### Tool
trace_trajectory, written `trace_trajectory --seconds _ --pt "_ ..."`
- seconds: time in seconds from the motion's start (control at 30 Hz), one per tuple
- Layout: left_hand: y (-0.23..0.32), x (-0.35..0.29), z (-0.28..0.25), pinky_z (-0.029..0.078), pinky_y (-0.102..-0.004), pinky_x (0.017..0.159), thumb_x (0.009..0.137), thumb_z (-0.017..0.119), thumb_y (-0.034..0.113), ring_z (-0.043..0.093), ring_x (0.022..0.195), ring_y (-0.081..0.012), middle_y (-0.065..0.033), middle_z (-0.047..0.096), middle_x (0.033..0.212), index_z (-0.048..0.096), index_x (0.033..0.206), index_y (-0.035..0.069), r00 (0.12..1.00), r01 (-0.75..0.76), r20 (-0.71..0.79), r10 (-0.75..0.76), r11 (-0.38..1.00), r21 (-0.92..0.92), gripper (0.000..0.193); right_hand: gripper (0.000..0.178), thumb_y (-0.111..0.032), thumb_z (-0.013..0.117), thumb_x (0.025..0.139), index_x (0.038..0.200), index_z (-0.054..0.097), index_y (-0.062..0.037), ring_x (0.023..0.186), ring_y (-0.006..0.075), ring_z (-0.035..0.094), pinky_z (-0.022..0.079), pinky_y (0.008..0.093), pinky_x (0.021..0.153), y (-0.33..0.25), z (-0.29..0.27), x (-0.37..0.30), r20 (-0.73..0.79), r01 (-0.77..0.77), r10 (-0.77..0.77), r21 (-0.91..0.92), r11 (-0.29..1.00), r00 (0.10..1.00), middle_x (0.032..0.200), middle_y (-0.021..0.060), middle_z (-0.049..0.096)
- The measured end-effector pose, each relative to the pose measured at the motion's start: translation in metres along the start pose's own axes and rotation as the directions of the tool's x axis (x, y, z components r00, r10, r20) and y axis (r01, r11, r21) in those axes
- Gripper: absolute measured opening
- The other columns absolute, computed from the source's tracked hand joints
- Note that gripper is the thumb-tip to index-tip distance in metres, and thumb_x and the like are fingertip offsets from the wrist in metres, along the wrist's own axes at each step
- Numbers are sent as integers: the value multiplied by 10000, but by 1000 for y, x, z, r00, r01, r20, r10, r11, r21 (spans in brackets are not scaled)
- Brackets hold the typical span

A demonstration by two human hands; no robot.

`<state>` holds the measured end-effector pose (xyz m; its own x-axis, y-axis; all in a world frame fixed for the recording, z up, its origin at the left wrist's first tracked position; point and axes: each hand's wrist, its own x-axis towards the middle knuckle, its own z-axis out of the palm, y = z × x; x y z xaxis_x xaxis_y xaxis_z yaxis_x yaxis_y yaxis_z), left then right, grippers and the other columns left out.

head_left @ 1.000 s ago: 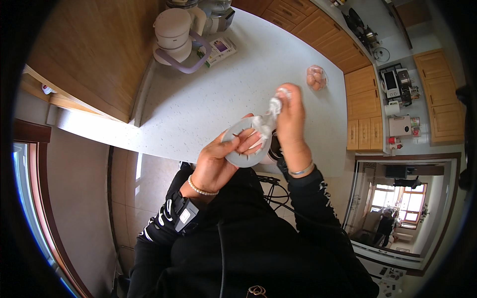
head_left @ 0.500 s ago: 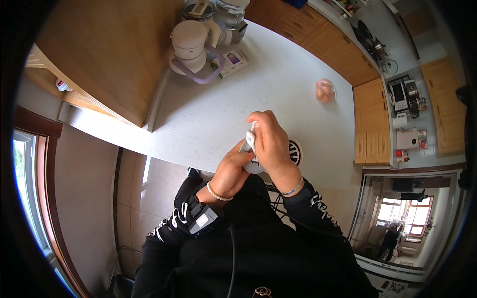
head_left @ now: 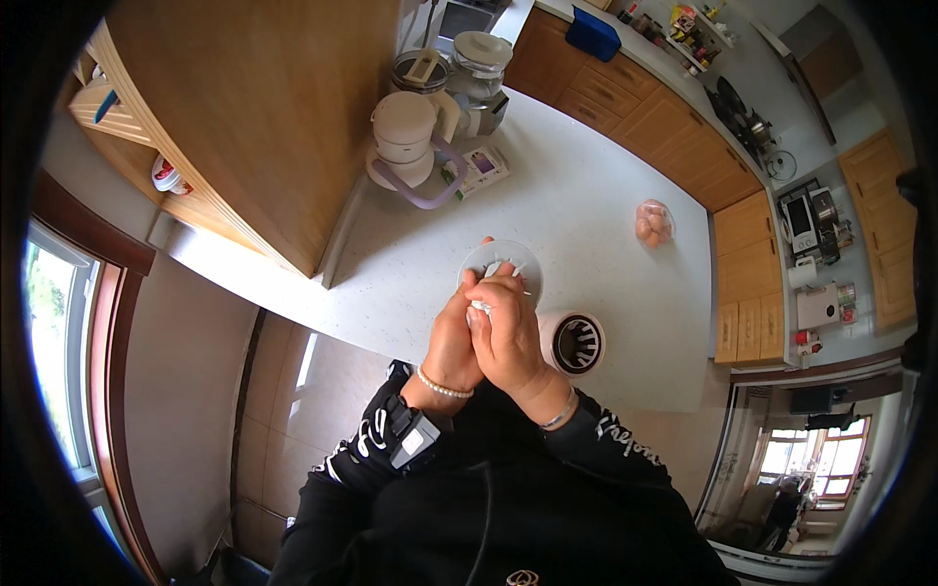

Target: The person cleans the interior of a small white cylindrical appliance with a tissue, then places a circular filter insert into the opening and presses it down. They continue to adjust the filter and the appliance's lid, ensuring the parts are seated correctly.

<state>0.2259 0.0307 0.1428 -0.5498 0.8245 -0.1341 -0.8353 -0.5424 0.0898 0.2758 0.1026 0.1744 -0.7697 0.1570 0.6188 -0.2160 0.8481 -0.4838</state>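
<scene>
Close in front of me, over the counter's near edge, my left hand (head_left: pixel 450 344) is closed round a clear, round, shallow part (head_left: pixel 529 262) with white prongs or slits inside it. My right hand (head_left: pixel 508 337) lies over it with bent fingers, pinching a small wad of white cloth or tissue (head_left: pixel 480 305) against the part. Most of the wad is hidden under the fingers. Just right of my right hand stands a pale round container (head_left: pixel 592 327) with a dark inside and white ribs round its opening.
On the white counter (head_left: pixel 576 195), a bag of eggs (head_left: pixel 655 224) lies at the right. A cream appliance with a lilac handle (head_left: pixel 404 132), a small box (head_left: pixel 483 170) and glass jars (head_left: pixel 481 61) stand far left beside a wooden cabinet (head_left: pixel 234 107).
The clear part has turned so its round face and prongs show, and my right fingers have moved down into it. The ribbed container is less covered by my right hand. The whole view has shifted.
</scene>
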Motion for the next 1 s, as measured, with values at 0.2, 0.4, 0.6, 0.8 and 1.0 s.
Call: trace_trajectory --seconds 0.2,0.4,0.6,0.8,1.0 --pt "9 -5 8 331 -463 1154 1047 430 344 452 1330 -345 -158 434 1491 364 1468 57 990 10 141 -8 1000 -19 514 315 -9 587 833 1138 543 -72 891 319 578 450 444 801 31 -33 -15 136 202 -187 -113 973 973 1039 103 594" --pt "19 -11 11 304 -516 1166 1045 443 330 406 1388 -369 -159 481 1465 398 1439 58 988 -17 150 29 997 -81 480 241 26 500 909 1144 506 -28 850 227 551 464 350 738 54 -71 1 -270 -344 344 48 938 899 1054 129 533" --pt "15 -1 4 321 -491 1155 1041 467 311 446 1356 -354 -160 520 1429 513 1344 71 996 19 94 -7 991 -131 390 165 -23 578 845 1003 583 -74 796 252 577 472 377 698 13 -57 -3 47 143 -141 -31 989 989 959 69 586" --pt "17 -6 18 424 -457 1079 1040 472 331 519 1275 -368 -166 548 1365 494 1301 -18 998 3 53 -19 957 289 436 122 -59 633 900 1021 628 -68 720 109 526 436 277 636 65 -111 -6 -393 -475 479 115 873 785 889 -2 610" --pt "0 19 31 461 -277 682 1019 471 205 576 656 -171 -91 619 756 517 1037 29 999 11 -33 14 759 651 182 98 -159 626 971 990 646 -65 697 17 480 406 193 616 55 -189 -96 -78 -806 839 246 539 538 877 -50 613"
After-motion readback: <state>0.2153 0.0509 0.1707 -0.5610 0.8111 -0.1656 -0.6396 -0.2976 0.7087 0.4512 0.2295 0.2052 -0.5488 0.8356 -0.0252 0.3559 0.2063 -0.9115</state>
